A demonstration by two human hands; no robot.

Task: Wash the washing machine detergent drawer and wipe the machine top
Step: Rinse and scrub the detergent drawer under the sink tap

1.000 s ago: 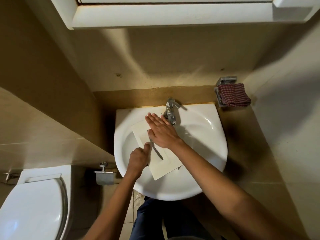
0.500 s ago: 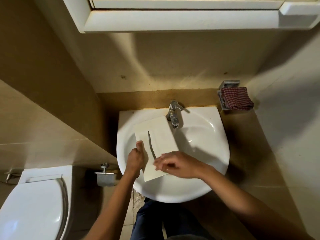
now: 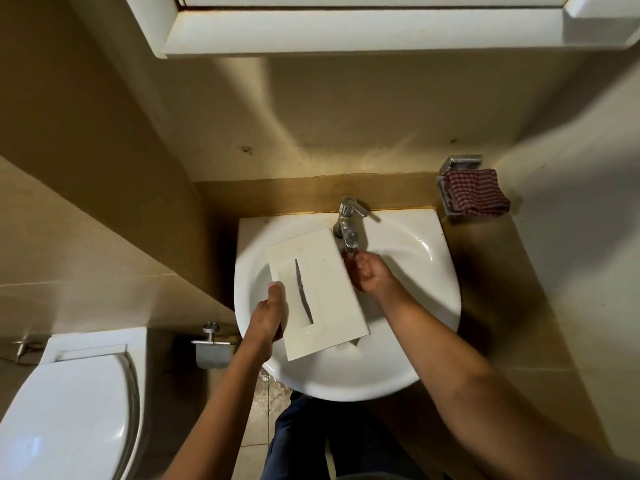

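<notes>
Beige tiled walls close round a small bathroom, with a white cabinet [image 3: 346, 29] overhead and a round white sink [image 3: 433, 306] straight below my eyes. I hold the detergent drawer [image 3: 332, 296], a flat white panel with a long dark slot down its middle, tilted over the left half of the bowl. Its upper corner lies just beside the base of the chrome tap [image 3: 348, 223] and its lower corner points toward me.

My left hand [image 3: 268, 317] grips the drawer's left edge: the thumb lies on top near the upper part of that edge, and the fingers wrap underneath, out of sight.

My right hand [image 3: 369, 273] sits directly under the tap's spout, just beside the drawer's right edge. Its fingers are curled in toward the palm, and I see nothing held inside them. Whether the fingertips touch the drawer's edge I cannot tell, nor whether water is running.

Right of the sink, against the wall, a red checked cloth [image 3: 476, 192] lies on a metal holder [image 3: 464, 161], well apart from both hands. At lower left a white toilet [image 3: 69, 410] stands with its lid down, and between it and the sink a metal paper holder [image 3: 211, 353] hangs on the wall.
</notes>
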